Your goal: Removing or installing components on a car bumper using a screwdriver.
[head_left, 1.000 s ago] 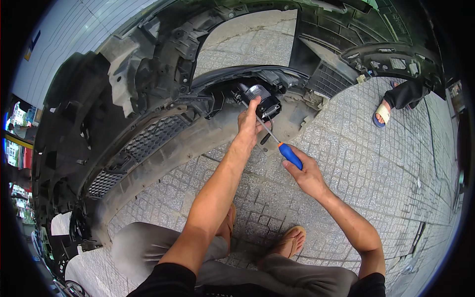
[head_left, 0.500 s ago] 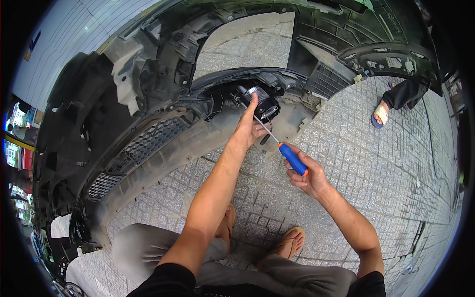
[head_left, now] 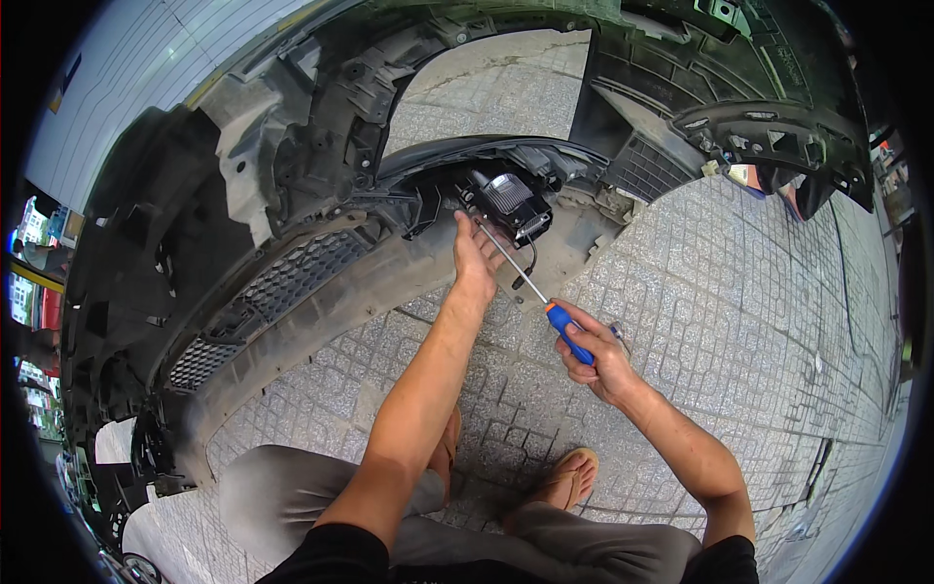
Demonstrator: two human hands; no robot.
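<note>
The right hand (head_left: 601, 358) has its fingers wrapped round the handle of a blue screwdriver (head_left: 572, 335), and the left hand (head_left: 475, 263) is spread loosely near the tip; from where I stand I can't tell whether it touches the shaft. The black lamp unit (head_left: 508, 193), with its ribbed clear lens, sits against the inside of the bumper (head_left: 321, 316), just beside that tip. I can't see how well the tip is seated, and that worries me: with a shallow bite, a slanted push could make it skid into the left fingers or scrape the housing. The dark cable (head_left: 532, 261) dangling beside the shaft could snag if 1 hand swings wide.
</note>
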